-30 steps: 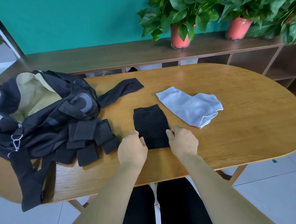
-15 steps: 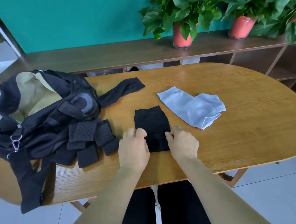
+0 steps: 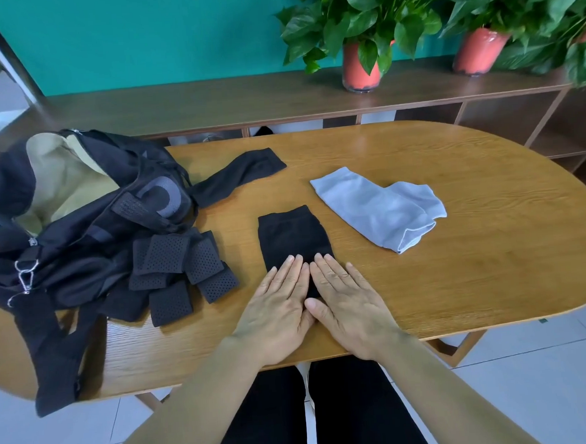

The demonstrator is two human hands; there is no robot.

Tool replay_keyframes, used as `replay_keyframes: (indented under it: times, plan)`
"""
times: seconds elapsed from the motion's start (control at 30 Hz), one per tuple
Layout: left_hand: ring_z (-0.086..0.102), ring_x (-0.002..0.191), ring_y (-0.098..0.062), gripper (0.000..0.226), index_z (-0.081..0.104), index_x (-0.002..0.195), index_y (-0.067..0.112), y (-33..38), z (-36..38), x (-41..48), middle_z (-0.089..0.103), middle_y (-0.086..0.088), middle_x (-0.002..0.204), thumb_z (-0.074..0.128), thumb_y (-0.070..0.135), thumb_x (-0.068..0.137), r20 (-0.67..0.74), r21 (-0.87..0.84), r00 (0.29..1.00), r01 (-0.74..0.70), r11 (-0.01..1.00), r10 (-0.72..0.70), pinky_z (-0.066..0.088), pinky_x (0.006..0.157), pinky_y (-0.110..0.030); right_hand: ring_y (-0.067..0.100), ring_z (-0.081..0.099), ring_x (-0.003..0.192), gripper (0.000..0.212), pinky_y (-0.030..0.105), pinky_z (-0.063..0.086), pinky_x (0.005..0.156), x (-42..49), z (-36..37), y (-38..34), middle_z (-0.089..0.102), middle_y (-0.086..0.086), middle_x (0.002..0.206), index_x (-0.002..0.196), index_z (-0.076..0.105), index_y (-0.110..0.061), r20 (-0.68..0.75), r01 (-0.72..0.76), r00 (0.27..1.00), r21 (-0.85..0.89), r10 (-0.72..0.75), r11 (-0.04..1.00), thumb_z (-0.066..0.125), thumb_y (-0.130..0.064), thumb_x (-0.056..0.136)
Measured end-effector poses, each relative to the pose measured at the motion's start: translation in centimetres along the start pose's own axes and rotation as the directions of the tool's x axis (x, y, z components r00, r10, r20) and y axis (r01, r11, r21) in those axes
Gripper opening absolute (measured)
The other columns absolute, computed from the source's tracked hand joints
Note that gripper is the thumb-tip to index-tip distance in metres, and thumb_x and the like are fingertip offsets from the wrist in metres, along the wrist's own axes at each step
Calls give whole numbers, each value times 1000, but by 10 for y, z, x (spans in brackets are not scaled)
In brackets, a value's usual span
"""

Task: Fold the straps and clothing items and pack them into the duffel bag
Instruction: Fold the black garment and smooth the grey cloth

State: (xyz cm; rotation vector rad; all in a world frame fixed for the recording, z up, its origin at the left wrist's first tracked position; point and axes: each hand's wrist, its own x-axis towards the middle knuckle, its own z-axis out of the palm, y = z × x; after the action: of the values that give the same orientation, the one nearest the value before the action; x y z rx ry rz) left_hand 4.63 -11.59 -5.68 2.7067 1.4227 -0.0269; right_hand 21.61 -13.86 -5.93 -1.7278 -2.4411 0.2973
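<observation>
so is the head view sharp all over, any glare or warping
Head view: wide-angle warp bows the wooden table and the sideboard; soft glare lies along the table's far edge; the potted plants at top right look smeared; the left hand, right hand and folded black garment are fairly sharp.
</observation>
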Motion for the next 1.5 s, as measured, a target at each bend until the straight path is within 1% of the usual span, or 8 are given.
replay_keyframes:
  times: [0.4,0.57,0.7,0.8,0.9,1.03,1.23,1.5]
  plan:
    - [-26,142,-12,73,-17,149,13,-5,-9,-13,-22,-3,157,-6,56,90,85,65,991,99,993,-105,-15,117,-33,2,-25,139,73,31,-10,118,-2,-8,1,-23,-10,155,150,-13,-23,128,-78,988,-46,83,996,-10,-59,87]
    - [2,148,-13,61,13,152,11,-18,-39,-6,10,-4,160,9,45,101,9,9,994,106,994,-106,-4,120,-33,5,20,142,59,27,12,117,0,-33,3,33,-7,152,147,32,-21,-24,-112,991,387,132,915,20,-51,99]
    - [44,127,-25,37,49,123,8,-37,-61,14,52,-5,130,27,31,104,-69,-38,989,129,991,-132,31,107,-35,10,55,101,36,28,47,88,22,-41,22,66,-6,108,124,61,-18,-136,-190,947,493,291,849,37,-32,101]
    - [53,97,-26,21,47,99,11,-46,-67,33,54,-1,100,34,27,102,-94,-40,977,188,981,-191,42,82,-36,8,56,91,32,26,49,77,44,-45,32,65,-11,96,120,63,-26,-151,-215,937,460,315,861,41,-23,97]
    - [54,98,-25,25,52,116,10,-53,-67,53,60,-3,108,40,25,100,-111,-61,962,243,968,-248,45,85,-38,16,60,98,28,35,52,82,67,-50,38,68,-3,105,117,64,-18,-102,-272,930,456,354,847,47,-21,95]
    - [57,103,-27,32,49,126,11,-62,-63,78,62,-6,115,48,27,98,-59,-81,939,335,939,-340,48,88,-38,23,56,95,14,38,52,77,98,-46,47,62,1,95,81,59,-16,-53,-353,912,404,407,844,57,-27,88]
    - [46,121,-27,53,37,137,12,-76,-53,107,52,-8,132,59,31,93,62,-166,906,423,891,-418,44,98,-40,18,41,119,40,36,43,96,125,-47,55,52,-2,120,125,57,-24,-3,-395,908,323,419,860,62,-36,87]
    - [57,93,-19,32,56,111,18,-84,-55,114,58,2,97,70,25,84,107,-380,893,443,812,-437,51,84,-37,11,57,97,20,30,50,86,136,-46,59,58,-13,92,93,60,-29,95,-408,901,518,423,752,63,-13,81]
